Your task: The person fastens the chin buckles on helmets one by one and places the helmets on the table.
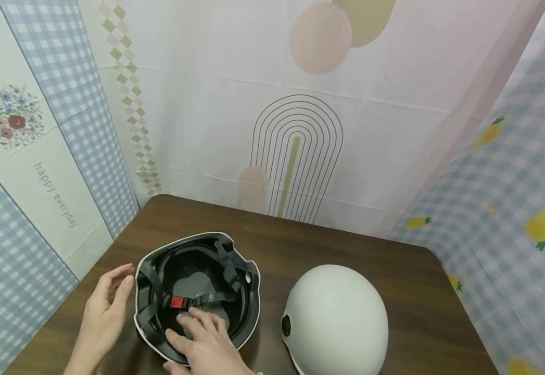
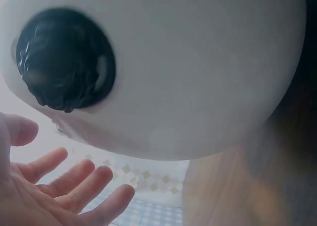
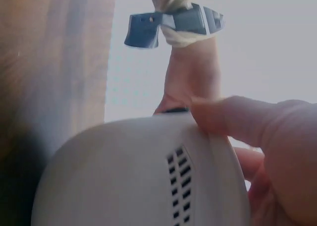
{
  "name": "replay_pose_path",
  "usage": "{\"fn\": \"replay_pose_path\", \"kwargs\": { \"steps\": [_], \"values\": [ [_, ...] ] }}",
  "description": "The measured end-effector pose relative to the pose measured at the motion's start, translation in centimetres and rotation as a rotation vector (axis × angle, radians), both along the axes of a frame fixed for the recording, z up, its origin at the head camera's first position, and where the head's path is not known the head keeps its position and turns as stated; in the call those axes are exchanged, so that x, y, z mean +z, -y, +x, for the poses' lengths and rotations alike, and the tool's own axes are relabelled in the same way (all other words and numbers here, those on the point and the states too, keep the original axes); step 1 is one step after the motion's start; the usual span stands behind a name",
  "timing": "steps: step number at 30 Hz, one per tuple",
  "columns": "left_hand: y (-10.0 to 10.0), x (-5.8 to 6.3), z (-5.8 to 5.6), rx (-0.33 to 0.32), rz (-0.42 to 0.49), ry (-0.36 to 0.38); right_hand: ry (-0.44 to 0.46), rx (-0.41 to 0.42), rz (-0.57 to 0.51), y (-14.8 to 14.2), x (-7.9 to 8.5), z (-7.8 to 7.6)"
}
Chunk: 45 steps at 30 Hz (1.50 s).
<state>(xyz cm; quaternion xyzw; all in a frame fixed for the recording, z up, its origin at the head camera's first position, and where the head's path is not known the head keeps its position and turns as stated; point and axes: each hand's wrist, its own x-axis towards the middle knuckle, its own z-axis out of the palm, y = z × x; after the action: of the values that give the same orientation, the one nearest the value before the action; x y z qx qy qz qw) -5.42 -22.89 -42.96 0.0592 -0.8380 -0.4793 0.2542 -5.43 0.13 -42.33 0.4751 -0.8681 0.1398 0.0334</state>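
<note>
Bottom of frame, centre: right hand (image 1: 208, 344) straddles the near rim of the upturned helmet (image 1: 196, 285). Fingers are slightly spread and reach down inside; in the right wrist view the thumb (image 3: 228, 118) presses on the white shell, other fingers behind the rim. Rim pinched between the two.

Lower left: left hand (image 1: 101, 312) is just beside the same helmet, palm turned toward it. Left wrist view shows its fingers spread, loosely bent and apart from the shell, below a round black knob (image 2: 67, 60).

Upturned helmet sits lower left of centre, opening up: black lining, grey pads, dark straps. Red buckle (image 1: 177, 302) lies across the interior, just beyond the right fingertips. Right wrist view: slotted vent (image 3: 179, 186) in the shell; beyond it, a wrist with a pale band (image 3: 185, 37) and dark blue clip (image 3: 143, 30).

Lower right of centre: upright helmet (image 1: 338, 317), white, dome up, black disc (image 1: 286, 325) on its left side, apart from the first helmet. Both on the brown worktop (image 1: 295, 250).

Behind, upper frame: pale cloth (image 1: 197, 120) with line-drawn arch (image 1: 297, 156); blue-checked cloth at left (image 1: 61, 52) and right (image 1: 506, 192), the latter with yellow fruit prints.
</note>
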Motion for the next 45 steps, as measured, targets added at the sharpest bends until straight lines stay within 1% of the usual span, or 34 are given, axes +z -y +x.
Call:
{"fn": "replay_pose_path", "kwargs": {
  "steps": [2, 5, 7, 9, 12, 17, 20, 23, 27, 29, 31, 34, 36, 37, 39, 41, 43, 45],
  "values": [
    [0.1, -0.3, -0.1, 0.002, 0.023, -0.012, -0.057, -0.027, -0.034, 0.3, -0.1, 0.2],
    [0.2, -0.7, -0.3, -0.031, 0.062, -0.026, -0.13, -0.065, -0.081, 0.6, -0.3, 0.4],
    [0.2, -1.0, -0.4, -0.06, 0.088, -0.013, -0.14, -0.079, -0.108, 0.8, -0.3, 0.5],
    [0.2, -1.2, -0.5, -0.079, 0.1, 0.018, -0.126, -0.084, -0.139, 0.9, -0.4, 0.5],
    [0.0, -1.5, -0.7, -0.096, 0.122, 0.084, -0.095, -0.085, -0.201, 1.1, -0.3, 0.6],
    [-0.3, -1.9, -1.1, -0.094, 0.127, 0.192, -0.117, -0.074, -0.337, 1.4, -0.5, 0.7],
    [-0.2, -2.3, -1.2, -0.107, 0.133, 0.245, -0.098, -0.062, -0.417, 1.5, -0.7, 0.7],
    [0.0, -2.6, -1.4, -0.156, 0.207, 0.277, -0.06, -0.064, -0.469, 1.6, -0.8, 0.7],
    [-0.1, -2.9, -1.6, -0.221, 0.391, 0.29, -0.006, -0.072, -0.51, 1.7, -1.0, 0.8],
    [-0.2, -3.0, -1.7, -0.256, 0.491, 0.285, 0.014, -0.061, -0.543, 1.7, -1.0, 0.7],
    [-0.2, -3.2, -1.7, -0.292, 0.561, 0.271, 0.013, -0.049, -0.576, 1.7, -1.1, 0.7],
    [-0.2, -3.4, -1.8, -0.366, 0.631, 0.243, 0.042, -0.025, -0.644, 1.8, -1.2, 0.6],
    [-0.3, -3.5, -1.9, -0.396, 0.647, 0.234, 0.062, -0.016, -0.68, 1.8, -1.2, 0.5],
    [-0.3, -3.6, -1.9, -0.408, 0.652, 0.231, 0.09, -0.012, -0.701, 1.8, -1.2, 0.5],
    [-0.4, -3.6, -1.9, -0.412, 0.652, 0.238, 0.114, -0.009, -0.725, 1.7, -1.2, 0.5],
    [-0.5, -3.6, -2.1, -0.402, 0.659, 0.251, 0.108, -0.019, -0.723, 1.7, -1.1, 0.5],
    [-0.7, -3.4, -2.2, -0.377, 0.665, 0.266, 0.117, -0.048, -0.71, 1.6, -1.1, 0.6],
    [-0.9, -3.2, -2.4, -0.34, 0.668, 0.286, 0.106, -0.091, -0.691, 1.7, -1.1, 0.7]
  ]
}}
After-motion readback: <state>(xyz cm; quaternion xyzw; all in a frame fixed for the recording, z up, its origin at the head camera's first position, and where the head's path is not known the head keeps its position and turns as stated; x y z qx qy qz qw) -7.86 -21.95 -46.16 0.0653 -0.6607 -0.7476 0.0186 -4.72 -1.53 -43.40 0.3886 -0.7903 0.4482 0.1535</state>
